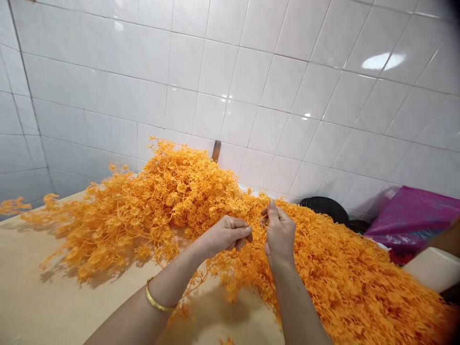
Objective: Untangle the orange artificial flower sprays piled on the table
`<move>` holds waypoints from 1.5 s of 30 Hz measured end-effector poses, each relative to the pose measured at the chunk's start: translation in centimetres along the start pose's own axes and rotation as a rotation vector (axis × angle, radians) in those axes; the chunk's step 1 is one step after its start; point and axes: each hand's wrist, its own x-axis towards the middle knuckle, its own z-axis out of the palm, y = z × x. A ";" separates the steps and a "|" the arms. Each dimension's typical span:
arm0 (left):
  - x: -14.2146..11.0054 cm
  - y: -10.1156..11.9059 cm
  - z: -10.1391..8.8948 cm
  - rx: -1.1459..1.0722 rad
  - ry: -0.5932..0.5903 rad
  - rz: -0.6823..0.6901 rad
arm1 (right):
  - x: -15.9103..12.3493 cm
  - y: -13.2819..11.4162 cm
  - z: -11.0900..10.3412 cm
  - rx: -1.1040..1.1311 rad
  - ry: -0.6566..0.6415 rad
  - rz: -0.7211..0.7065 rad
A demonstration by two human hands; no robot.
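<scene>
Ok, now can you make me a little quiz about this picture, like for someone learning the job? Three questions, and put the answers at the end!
1. Which arm wears the bracelet?

2. What is behind the sprigs?
A) a curtain
B) a tiled wall
C) a bookshelf

3. True or false: the left hand and the right hand both have curled fingers.

Key:
1. The left
2. B
3. True
</scene>
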 end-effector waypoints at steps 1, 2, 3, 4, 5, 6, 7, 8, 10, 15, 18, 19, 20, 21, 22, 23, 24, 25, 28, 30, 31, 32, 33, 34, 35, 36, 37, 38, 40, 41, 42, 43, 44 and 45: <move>-0.1 0.1 -0.1 -0.003 -0.021 -0.006 | -0.1 -0.1 0.3 0.048 0.018 0.023; -0.2 0.2 -0.3 -0.009 -0.040 -0.009 | -0.2 -0.2 0.4 0.095 0.025 0.054; -0.4 0.3 -0.5 -0.014 -0.062 -0.009 | 0.0 -0.3 0.3 0.138 0.027 0.087; -0.6 0.5 -0.8 -0.012 -0.097 -0.018 | 0.3 -0.3 0.0 0.178 0.036 0.117; -0.8 0.6 -1.1 -0.005 -0.141 -0.036 | 0.8 -0.3 -0.7 0.219 0.053 0.149; -1.1 0.7 -1.5 0.004 -0.185 -0.060 | 1.5 -0.3 -1.7 0.263 0.082 0.184; -1.2 0.7 -1.9 0.005 -0.217 -0.082 | 2.3 -0.3 -2.8 0.308 0.129 0.210; -1.3 0.7 -2.2 -0.011 -0.230 -0.096 | 3.1 -0.3 -4.1 0.368 0.155 0.275; -1.3 0.4 -2.9 -0.096 -0.186 -0.081 | 4.4 -0.3 -6.2 0.465 0.201 0.387; -0.6 -0.9 -3.6 -0.251 -0.048 -0.080 | 4.1 -0.1 -5.7 0.422 0.033 0.456; -0.4 -1.2 -3.8 -0.254 -0.019 -0.092 | 3.1 0.0 -3.6 0.333 -0.112 0.320; -0.4 -1.2 -4.0 -0.260 -0.010 -0.092 | 2.9 0.0 -3.1 0.286 -0.154 0.276; -0.4 -1.1 -4.1 -0.269 0.001 -0.092 | 2.7 -0.1 -2.9 0.223 -0.200 0.234; -0.4 -1.1 -4.2 -0.279 0.014 -0.094 | 2.5 -0.2 -2.8 0.143 -0.261 0.196; -0.4 -1.0 -4.3 -0.289 0.029 -0.099 | 2.4 -0.4 -2.8 0.047 -0.330 0.157; -0.5 -0.9 -4.3 -0.293 0.040 -0.108 | 2.2 -0.6 -2.9 -0.055 -0.400 0.116; -0.5 -0.9 -4.3 -0.288 0.049 -0.119 | 2.1 -0.7 -2.9 -0.154 -0.465 0.071; -0.5 -0.8 -4.3 -0.274 0.055 -0.131 | 1.9 -0.9 -3.0 -0.240 -0.521 0.022; -0.3 -0.8 -4.1 -0.179 0.099 -0.136 | 1.6 -0.9 -2.9 -0.373 -0.586 -0.087; -0.1 -0.9 -3.9 -0.033 0.188 -0.138 | 1.6 -0.5 -2.8 -0.392 -0.551 -0.102; 0.0 -0.9 -3.8 0.085 0.259 -0.137 | 1.6 -0.3 -2.8 -0.395 -0.527 -0.097; 0.1 -0.9 -3.7 0.233 0.349 -0.129 | 1.7 -0.1 -2.8 -0.400 -0.506 -0.093; 0.1 -0.8 -3.5 0.397 0.452 -0.106 | 1.7 0.0 -2.8 -0.409 -0.490 -0.093; 0.1 -0.7 -3.2 0.556 0.556 -0.062 | 1.8 0.1 -2.8 -0.423 -0.478 -0.095; 0.1 -0.4 -2.9 0.695 0.646 0.003 | 1.8 0.2 -2.8 -0.442 -0.473 -0.091; 0.0 -0.2 -2.4 0.801 0.707 0.076 | 1.8 0.2 -2.7 -0.460 -0.469 -0.082; 0.0 0.0 -1.9 0.873 0.730 0.141 | 1.7 0.2 -2.6 -0.471 -0.467 -0.071; -0.1 0.2 -1.3 0.916 0.714 0.192 | 1.6 0.2 -2.4 -0.466 -0.474 -0.059; -0.1 0.3 -0.3 0.939 0.605 0.232 | 1.3 0.2 -2.0 -0.399 -0.502 -0.029; -0.1 0.1 0.1 0.926 0.535 0.219 | 1.2 0.2 -1.8 -0.342 -0.521 -0.005; 0.1 -0.1 0.4 0.896 0.469 0.197 | 1.1 0.3 -1.6 -0.278 -0.539 0.028; 0.2 -0.5 0.5 0.848 0.414 0.176 | 1.0 0.3 -1.5 -0.218 -0.545 0.070; 0.4 -0.8 0.5 0.787 0.372 0.159 | 1.0 0.4 -1.4 -0.167 -0.533 0.112; 0.5 -1.1 0.4 0.722 0.344 0.147 | 1.1 0.5 -1.4 -0.129 -0.495 0.143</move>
